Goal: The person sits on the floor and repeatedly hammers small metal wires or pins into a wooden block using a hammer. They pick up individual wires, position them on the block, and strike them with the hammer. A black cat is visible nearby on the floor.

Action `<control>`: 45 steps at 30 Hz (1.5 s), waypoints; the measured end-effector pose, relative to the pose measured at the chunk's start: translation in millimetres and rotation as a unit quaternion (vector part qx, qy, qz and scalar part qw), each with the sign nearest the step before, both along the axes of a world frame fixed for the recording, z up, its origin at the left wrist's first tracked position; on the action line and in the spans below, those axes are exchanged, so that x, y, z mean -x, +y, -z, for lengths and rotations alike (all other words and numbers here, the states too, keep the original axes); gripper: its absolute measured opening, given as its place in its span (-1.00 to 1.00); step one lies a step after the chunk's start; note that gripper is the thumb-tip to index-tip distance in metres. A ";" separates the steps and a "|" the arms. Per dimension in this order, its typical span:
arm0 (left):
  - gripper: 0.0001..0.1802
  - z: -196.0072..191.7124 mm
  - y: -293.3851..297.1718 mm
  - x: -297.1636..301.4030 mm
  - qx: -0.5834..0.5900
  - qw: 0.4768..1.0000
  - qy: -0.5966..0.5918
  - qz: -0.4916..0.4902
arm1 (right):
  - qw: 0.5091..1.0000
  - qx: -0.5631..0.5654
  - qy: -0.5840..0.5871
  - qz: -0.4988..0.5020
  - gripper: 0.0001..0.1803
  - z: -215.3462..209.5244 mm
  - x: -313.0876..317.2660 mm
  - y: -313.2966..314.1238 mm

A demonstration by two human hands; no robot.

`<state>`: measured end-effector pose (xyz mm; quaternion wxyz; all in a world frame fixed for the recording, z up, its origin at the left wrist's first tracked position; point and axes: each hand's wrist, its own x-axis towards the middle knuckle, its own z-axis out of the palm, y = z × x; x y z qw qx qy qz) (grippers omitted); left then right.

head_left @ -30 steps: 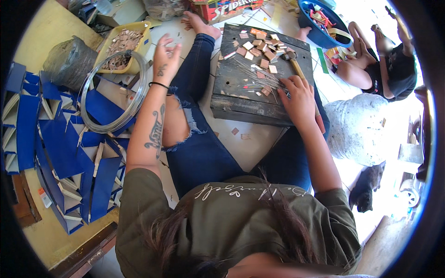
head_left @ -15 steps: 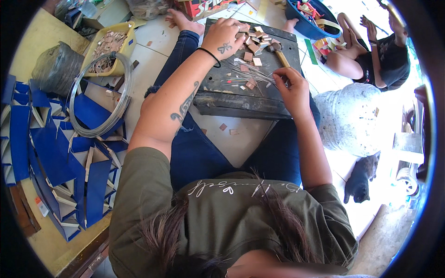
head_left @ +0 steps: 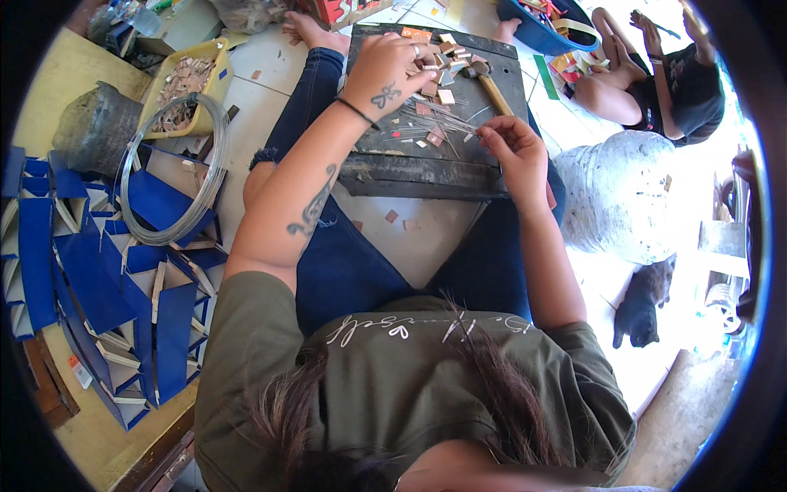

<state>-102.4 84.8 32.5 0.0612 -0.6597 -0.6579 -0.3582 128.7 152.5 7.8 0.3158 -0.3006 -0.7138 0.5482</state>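
Observation:
My left hand [head_left: 388, 72] reaches over the left edge of a pile of small brown and tan square tiles [head_left: 445, 75] on a dark worn wooden board. Its fingers are curled in, and what lies between finger and thumb is hidden. To the right, my right hand [head_left: 515, 146] pinches thin metal wires [head_left: 443, 123] between thumb and fingertips. The wires fan out leftward over the dark board [head_left: 385, 168], where more wire pieces and a few loose tiles lie. A hammer [head_left: 492, 88] with a wooden handle rests just beyond my right hand.
At left stand a yellow bin [head_left: 215, 86] of tiles, a wire coil [head_left: 176, 234] and several blue folded pieces [head_left: 90, 271]. Right of the board are a wrapped white bundle [head_left: 619, 197], a dark cat [head_left: 643, 307] and another person [head_left: 697, 102] beside a blue basin [head_left: 541, 33].
My left hand has drawn slightly left and nearer to me, uncovering an orange piece at the back. The right hand keeps its pinch on the wires. The view has shifted a little.

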 end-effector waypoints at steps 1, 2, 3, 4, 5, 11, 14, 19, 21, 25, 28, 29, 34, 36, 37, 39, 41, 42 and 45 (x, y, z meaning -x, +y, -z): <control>-0.82 -3.6 -8.8 -10.9 0.009 0.993 -0.112 0.035 | 0.999 0.025 0.020 -0.007 -0.88 -4.2 -2.5 -0.2; -0.83 -6.0 -18.5 -22.7 -0.001 0.995 -0.094 0.036 | 0.998 0.050 0.039 -0.013 -0.88 -8.9 -5.8 -1.3; -0.83 -7.2 -27.8 -34.4 -0.011 0.996 -0.077 0.037 | 0.998 0.042 0.053 -0.005 -0.89 -12.7 -7.5 -3.5; -0.84 -7.0 -36.0 -45.8 -0.021 0.997 -0.060 0.037 | 0.997 0.046 0.055 -0.004 -0.89 -16.5 -9.0 -5.6; -0.84 -5.1 -43.1 -58.0 -0.011 0.990 -0.130 0.052 | 0.997 0.048 0.060 -0.005 -0.89 -20.3 -10.0 -7.4; -0.86 17.8 -64.0 -91.1 0.008 0.995 -0.098 0.003 | 0.998 -0.058 -0.010 -0.016 -0.88 -28.2 -6.3 -24.1; -0.84 27.5 -63.4 -89.3 -0.007 0.992 -0.124 0.004 | 0.988 -0.144 -0.054 -0.007 -0.88 -28.5 -5.4 -31.2; -0.83 35.6 -61.4 -86.3 -0.016 0.992 -0.125 0.021 | 0.978 -0.201 -0.061 -0.014 -0.88 -29.6 -3.4 -37.3; -0.84 36.8 -60.9 -85.7 -0.012 0.991 -0.128 0.027 | 0.973 -0.220 -0.064 -0.021 -0.88 -29.8 -2.4 -38.2; -0.85 37.5 -61.1 -85.6 -0.017 0.991 -0.130 0.029 | 0.964 -0.253 -0.072 -0.027 -0.88 -30.0 -1.6 -38.7; -0.86 37.3 -61.4 -85.6 -0.011 0.991 -0.132 0.026 | 0.962 -0.259 -0.082 -0.027 -0.88 -30.1 -1.7 -38.7; -0.86 37.2 -61.5 -85.6 -0.005 0.991 -0.132 0.024 | 0.962 -0.259 -0.087 -0.027 -0.88 -30.2 -1.7 -38.7; -0.86 37.6 -61.2 -85.7 -0.013 0.992 -0.124 0.024 | 0.954 -0.287 -0.072 -0.042 -0.89 -30.0 -0.7 -38.4; -0.85 37.7 -61.1 -85.1 -0.013 0.992 -0.123 0.026 | 0.956 -0.284 -0.061 -0.036 -0.90 -29.7 -0.2 -38.3; -0.85 37.8 -61.3 -84.8 -0.019 0.992 -0.121 0.027 | 0.957 -0.282 -0.059 -0.029 -0.90 -29.4 -0.1 -38.3; -0.85 37.9 -61.5 -84.5 -0.023 0.992 -0.120 0.027 | 0.958 -0.281 -0.059 -0.025 -0.90 -29.0 0.1 -38.0; -0.85 37.9 -61.3 -84.1 -0.020 0.992 -0.121 0.027 | 0.957 -0.282 -0.061 -0.028 -0.90 -28.6 0.5 -37.2; -0.85 37.8 -61.2 -84.0 -0.021 0.991 -0.125 0.029 | 0.957 -0.283 -0.060 -0.030 -0.90 -28.5 0.6 -36.9; -0.84 37.5 -61.0 -84.0 -0.023 0.991 -0.130 0.030 | 0.956 -0.284 -0.062 -0.032 -0.89 -28.7 1.0 -36.1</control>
